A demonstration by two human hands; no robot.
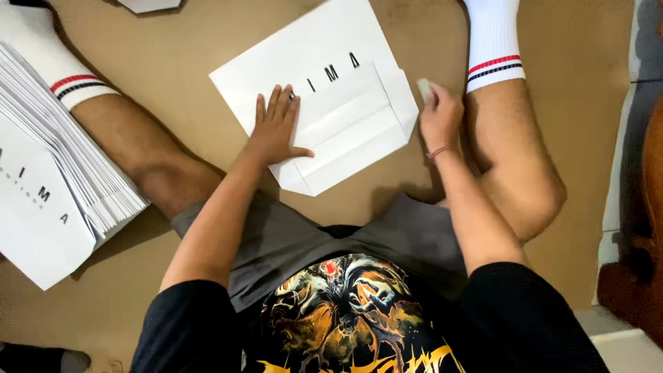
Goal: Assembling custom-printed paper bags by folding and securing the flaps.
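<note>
A flat white paper bag (331, 48) with black letters lies on the brown floor between my legs, its bottom flap (352, 135) folded over with creases. My left hand (276, 128) presses flat on the bag's left part, fingers spread. My right hand (440, 114) is at the bag's right edge, fingers closed around a small pale object (423, 88); what the object is I cannot tell.
A tall stack of the same white bags (62, 186) leans at the left over my left leg. My legs in white striped socks (494, 41) frame the work spot. A dark wooden furniture piece (639, 262) stands at the right edge. Another white sheet (148, 5) peeks in at the top.
</note>
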